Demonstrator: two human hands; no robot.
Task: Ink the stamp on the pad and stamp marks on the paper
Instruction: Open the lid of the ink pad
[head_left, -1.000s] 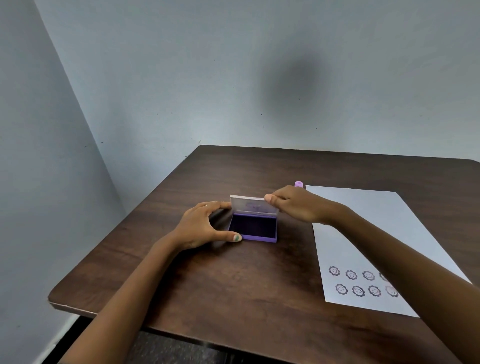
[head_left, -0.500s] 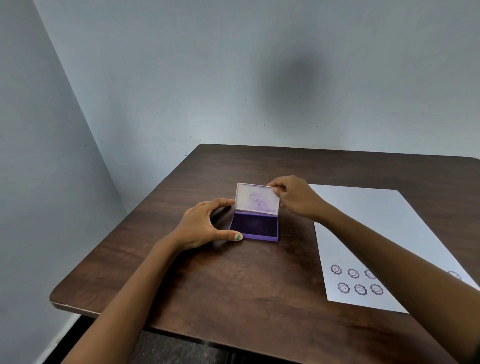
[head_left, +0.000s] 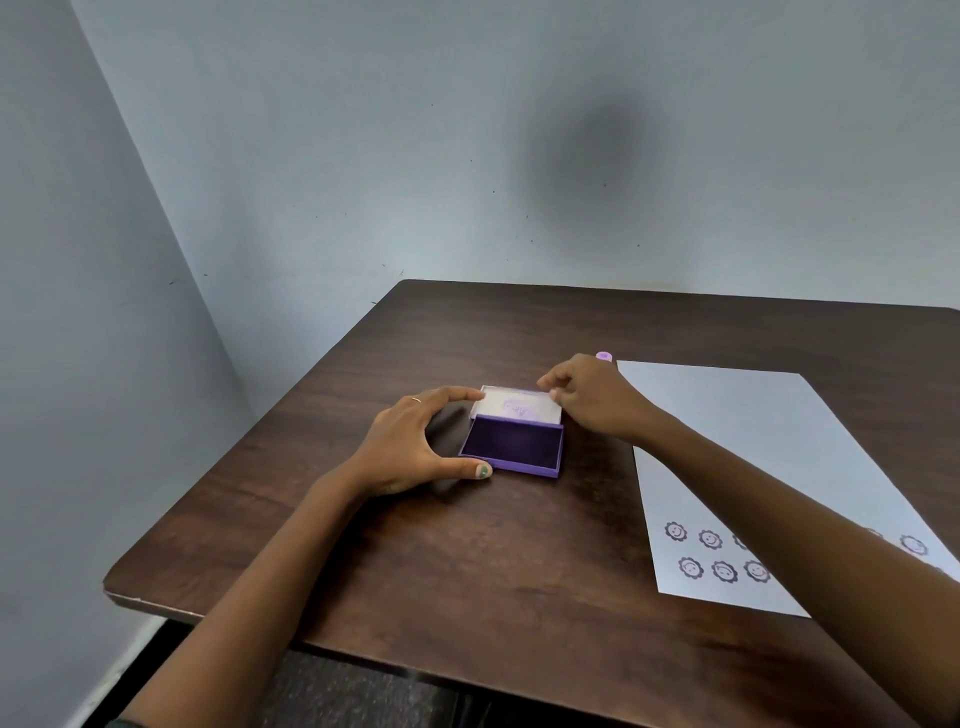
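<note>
A purple ink pad (head_left: 511, 442) lies open on the dark wooden table (head_left: 498, 561), its dark ink surface showing. Its white-lined lid (head_left: 519, 405) is tipped back behind it. My left hand (head_left: 405, 447) grips the pad's left side, thumb at the front corner and forefinger at the lid's edge. My right hand (head_left: 597, 402) pinches the lid's far right corner. A small purple stamp (head_left: 603, 356) stands just behind my right hand. To the right lies white paper (head_left: 753, 441) with several flower-face marks (head_left: 709, 551) near its front edge.
The table stands in a corner, with grey walls behind and to the left. Its front edge (head_left: 363, 654) is close to me. My right forearm crosses over the front part of the paper.
The lid has swung from low over the pad, through upright, to lying back. My right hand went with it. My left hand stayed on the pad.
</note>
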